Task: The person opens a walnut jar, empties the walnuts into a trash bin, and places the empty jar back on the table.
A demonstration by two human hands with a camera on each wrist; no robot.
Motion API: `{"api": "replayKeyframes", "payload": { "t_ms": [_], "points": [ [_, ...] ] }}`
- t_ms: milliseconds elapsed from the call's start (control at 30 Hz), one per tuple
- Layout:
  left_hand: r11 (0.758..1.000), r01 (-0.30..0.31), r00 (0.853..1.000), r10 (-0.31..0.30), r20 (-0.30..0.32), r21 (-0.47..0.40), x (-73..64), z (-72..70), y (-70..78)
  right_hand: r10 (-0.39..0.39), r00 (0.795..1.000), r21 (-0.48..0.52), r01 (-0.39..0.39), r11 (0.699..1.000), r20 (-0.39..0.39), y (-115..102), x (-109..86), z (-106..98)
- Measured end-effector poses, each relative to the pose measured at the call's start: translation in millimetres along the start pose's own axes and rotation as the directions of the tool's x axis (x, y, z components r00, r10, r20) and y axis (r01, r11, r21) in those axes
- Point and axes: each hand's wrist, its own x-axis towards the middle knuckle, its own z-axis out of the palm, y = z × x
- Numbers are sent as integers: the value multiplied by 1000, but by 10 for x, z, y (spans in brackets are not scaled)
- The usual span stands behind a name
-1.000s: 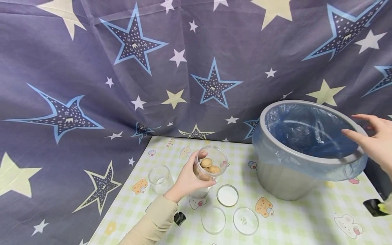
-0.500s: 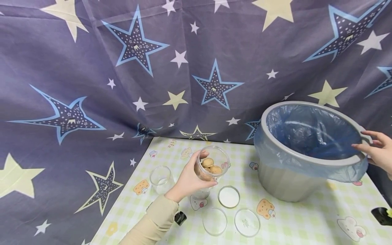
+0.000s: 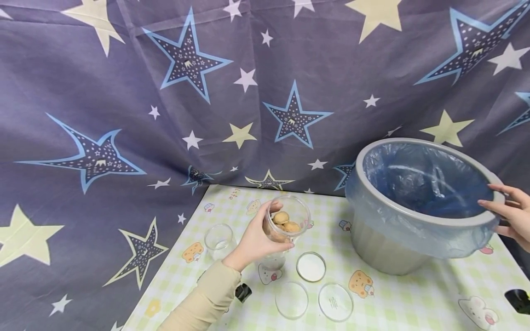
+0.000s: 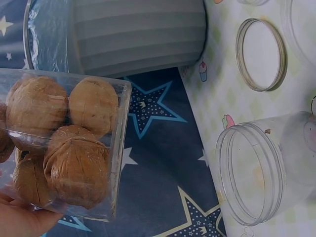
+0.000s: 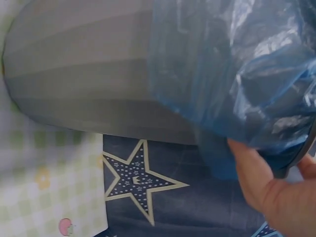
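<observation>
My left hand (image 3: pixel 258 236) grips a clear jar (image 4: pixel 122 148) of walnuts (image 4: pixel 81 165), held above the table, its top ring facing up in the head view. My right hand (image 3: pixel 513 214) holds the right rim of the grey trash bin (image 3: pixel 385 243), fingers at the rim and thumb below it. A blue bin liner (image 5: pixel 197 64) is folded over this rim; part of the right hand is cut off by the frame edge in the head view. The bin stands upright, the liner hanging inside it.
A clear glass jar (image 3: pixel 219 241) stands left of my left hand. Before it lie a metal-rimmed lid (image 3: pixel 311 266) and two clear discs, one (image 3: pixel 291 299) beside another (image 3: pixel 336 301). Behind the table (image 3: pixel 397 303) hangs a starry curtain (image 3: pixel 215 92).
My right hand has come down and inward from the air above the bin's right side onto its rim. The left hand with the jar of walnuts has stayed nearly still.
</observation>
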Motion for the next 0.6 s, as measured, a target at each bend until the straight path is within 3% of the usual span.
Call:
{"api": "replayKeyframes", "payload": {
  "t_ms": [100, 133, 200, 233, 333, 367, 533, 600],
  "points": [
    [1000, -5, 1000, 5, 0, -2, 14, -3, 8, -26, 999, 46, 24, 999, 32, 206, 118, -97],
    [1000, -10, 1000, 10, 1, 1, 22, -3, 12, -58, 997, 122, 51, 991, 56, 296, 172, -141],
    [1000, -19, 1000, 19, 9, 11, 38, -7, 27, -71, 995, 165, 60, 985, 66, 389, 226, -180],
    [1000, -23, 1000, 22, 14, 18, 48, -9, 35, -67, 996, 112, 60, 992, 60, 378, 217, -170],
    [999, -36, 999, 35, 26, 35, 95, -20, 75, -102, 992, 228, 82, 970, 75, 408, 214, -169],
    [998, -42, 999, 41, 30, 40, 116, -25, 93, -75, 995, 193, 63, 979, 59, 362, 181, -144],
    [992, -99, 995, 96, 41, 72, 256, -52, 218, -62, 996, 256, 45, 966, 57, 201, 45, -56],
    [989, -121, 992, 118, 44, 85, 314, -59, 278, -40, 998, 238, 28, 971, 44, 122, -12, -6]
  ]
}}
